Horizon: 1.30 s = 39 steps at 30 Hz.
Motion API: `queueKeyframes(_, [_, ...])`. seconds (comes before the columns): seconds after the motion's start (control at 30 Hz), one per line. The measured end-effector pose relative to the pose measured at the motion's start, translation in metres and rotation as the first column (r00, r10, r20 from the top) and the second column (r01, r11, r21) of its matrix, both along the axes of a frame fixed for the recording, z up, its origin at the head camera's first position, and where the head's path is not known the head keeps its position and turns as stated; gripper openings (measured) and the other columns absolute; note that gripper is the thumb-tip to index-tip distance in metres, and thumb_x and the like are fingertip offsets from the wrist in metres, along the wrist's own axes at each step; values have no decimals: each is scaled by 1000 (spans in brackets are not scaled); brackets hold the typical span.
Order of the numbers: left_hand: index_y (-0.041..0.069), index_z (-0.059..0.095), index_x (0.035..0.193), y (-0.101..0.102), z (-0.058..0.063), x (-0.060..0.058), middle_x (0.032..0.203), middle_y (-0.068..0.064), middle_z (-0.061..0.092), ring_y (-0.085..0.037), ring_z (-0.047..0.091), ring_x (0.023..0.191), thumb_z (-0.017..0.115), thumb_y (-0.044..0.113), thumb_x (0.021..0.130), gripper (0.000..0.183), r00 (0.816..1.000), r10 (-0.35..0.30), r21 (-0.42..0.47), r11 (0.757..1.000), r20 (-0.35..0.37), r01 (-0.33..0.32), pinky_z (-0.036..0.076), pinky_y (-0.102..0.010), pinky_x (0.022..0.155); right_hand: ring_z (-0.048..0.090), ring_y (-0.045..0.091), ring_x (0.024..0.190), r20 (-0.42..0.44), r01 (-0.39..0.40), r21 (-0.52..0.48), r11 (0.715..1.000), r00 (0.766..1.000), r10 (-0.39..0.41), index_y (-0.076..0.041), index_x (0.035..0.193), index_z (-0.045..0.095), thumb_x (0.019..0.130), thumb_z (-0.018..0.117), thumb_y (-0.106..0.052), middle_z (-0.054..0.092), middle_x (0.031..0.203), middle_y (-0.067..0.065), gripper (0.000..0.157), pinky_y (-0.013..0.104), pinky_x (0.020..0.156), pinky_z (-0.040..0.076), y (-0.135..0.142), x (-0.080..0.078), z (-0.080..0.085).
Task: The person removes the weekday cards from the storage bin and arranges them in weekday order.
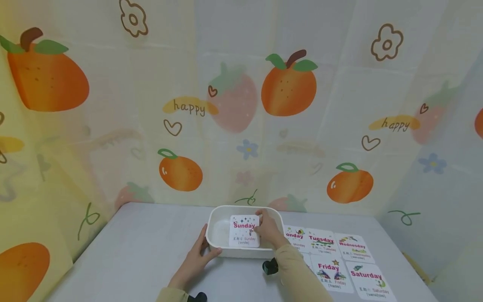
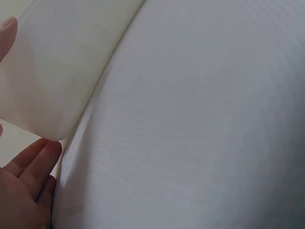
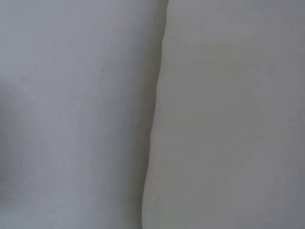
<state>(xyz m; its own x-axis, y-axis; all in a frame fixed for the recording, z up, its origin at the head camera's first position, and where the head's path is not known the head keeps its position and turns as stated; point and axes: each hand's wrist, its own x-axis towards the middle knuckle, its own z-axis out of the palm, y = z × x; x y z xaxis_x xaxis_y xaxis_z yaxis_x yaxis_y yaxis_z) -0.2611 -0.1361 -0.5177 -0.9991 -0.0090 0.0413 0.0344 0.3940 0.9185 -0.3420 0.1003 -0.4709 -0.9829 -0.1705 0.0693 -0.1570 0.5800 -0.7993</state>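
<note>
A white plastic tray (image 1: 245, 253) stands on the table. My left hand (image 1: 194, 258) holds its front left corner, thumb on the front wall and fingers along the left side. In the left wrist view, the fingers of the left hand (image 2: 28, 186) lie at the corner of the tray (image 2: 57, 71). My right hand (image 1: 268, 228) reaches over the tray's front right rim and pinches the right edge of a square card (image 1: 241, 235) printed "Sunday". The card's face is turned toward me, within the tray's outline. Only pale surfaces show in the right wrist view, without the hand.
Right of the tray, day cards lie in two rows: Monday (image 1: 295, 237), Tuesday (image 1: 321, 243) and Wednesday (image 1: 354, 247) behind, Friday (image 1: 333, 274) and Saturday (image 1: 370, 281) in front. My right sleeve (image 1: 302, 272) partly covers another card. A fruit-print curtain (image 1: 241, 167) hangs behind the table (image 1: 124, 260).
</note>
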Motion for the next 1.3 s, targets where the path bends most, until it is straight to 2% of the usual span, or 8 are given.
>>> queueKeyframes(0.1, [21,14,150,0,-1,0,140,-15,40,-34,37,127,72,47,75,99,1000,-4,-1,1000,-6,4,15,-66,99,50,17,65,-26,6,-4,1000,1000,-6,-2,120,44,78,62,9,49,85,9,47,27,53,48,0,2,6])
queueKeyframes(0.27, [19,14,150,0,0,1,138,-15,44,-34,39,125,72,45,77,97,999,-16,-4,1000,-36,16,17,-66,100,52,17,68,-61,-12,-34,999,998,10,-3,124,44,81,60,7,49,90,8,47,27,54,48,0,8,17])
queueKeyframes(0.43, [18,15,150,0,0,2,137,-14,44,-33,39,125,72,45,77,97,999,-17,-3,1000,-36,17,17,-66,99,55,17,67,-89,-13,-152,988,996,0,-3,126,43,84,59,6,46,91,11,46,31,55,52,6,17,20])
queueKeyframes(0.57, [17,15,150,0,0,3,137,-15,44,-34,40,125,72,44,77,96,999,-25,6,1000,-46,25,18,-66,99,61,18,67,-82,11,-289,957,996,-36,-3,127,42,86,59,5,48,91,13,45,34,58,54,17,28,20])
queueKeyframes(0.77, [16,14,150,-2,-2,1,137,-16,44,-34,40,125,72,42,78,95,997,-39,3,999,-62,39,17,-65,100,64,24,71,-7,37,-477,878,999,-46,1,130,38,87,59,3,52,92,17,48,37,65,55,36,50,33])
queueKeyframes(0.83, [17,14,150,-3,-2,1,137,-16,44,-34,40,125,72,42,79,95,997,-39,5,999,-66,40,17,-65,100,64,24,72,12,48,-494,868,999,-48,0,132,38,87,60,1,52,93,16,50,36,66,55,42,57,37])
queueKeyframes(0.97, [16,14,150,-3,1,2,138,-15,43,-35,39,126,72,42,78,96,997,-43,11,999,-64,44,17,-66,100,64,24,74,44,81,-486,870,997,-68,-3,132,40,86,62,-2,53,93,15,51,35,66,55,55,73,38])
queueKeyframes(1.3, [18,14,150,-3,3,3,140,-14,41,-34,37,127,72,45,77,97,998,-33,8,999,-51,33,16,-66,99,63,24,73,212,177,-397,901,972,-98,-3,130,41,82,67,-8,51,92,12,55,35,64,54,91,117,16])
